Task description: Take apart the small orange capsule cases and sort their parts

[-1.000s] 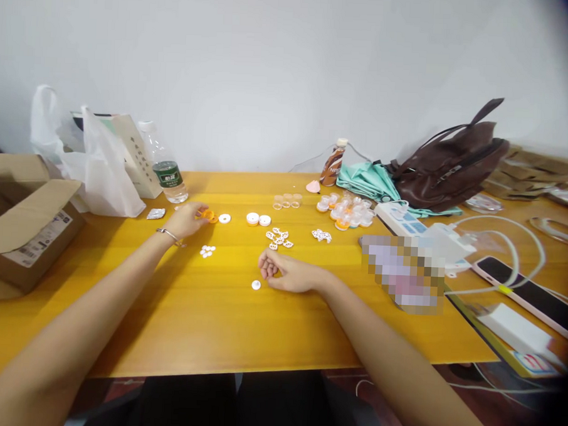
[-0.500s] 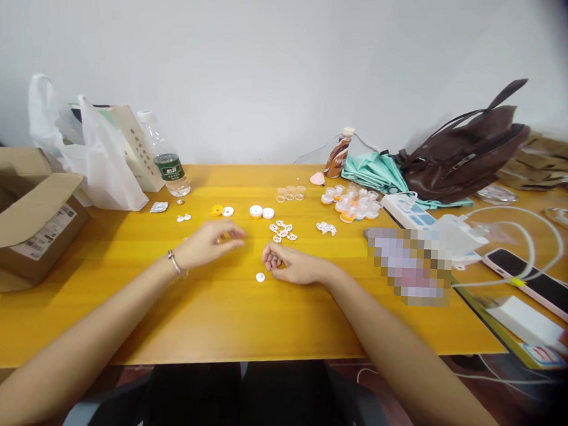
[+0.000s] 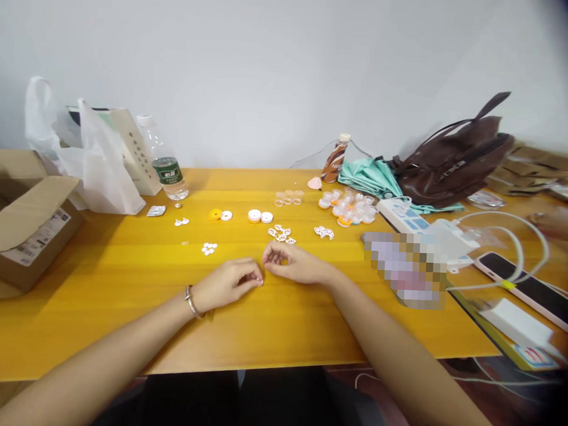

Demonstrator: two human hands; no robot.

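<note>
My left hand (image 3: 229, 283) rests on the yellow table (image 3: 120, 306), its fingertips pinched down on a small white disc that barely shows beneath them. My right hand (image 3: 292, 263) lies just to its right, almost touching, with fingers curled in; nothing shows inside it. Just beyond the hands lie white cut-out pieces (image 3: 280, 233), a cluster of tiny white dots (image 3: 209, 248), an orange disc (image 3: 214, 214), a white ring (image 3: 226, 215) and two white caps (image 3: 260, 216).
A cardboard box (image 3: 24, 220), plastic bag (image 3: 95, 167) and water bottle (image 3: 166, 167) stand at the left. Orange and clear capsules (image 3: 350, 209), a brown bag (image 3: 456, 161), power strip (image 3: 404, 215), cables and a phone (image 3: 530, 290) fill the right. A blurred hand (image 3: 556, 222) shows far right.
My left hand came back from the orange disc at the far left and settled over the small white disc in front of my right hand, which shifted slightly.
</note>
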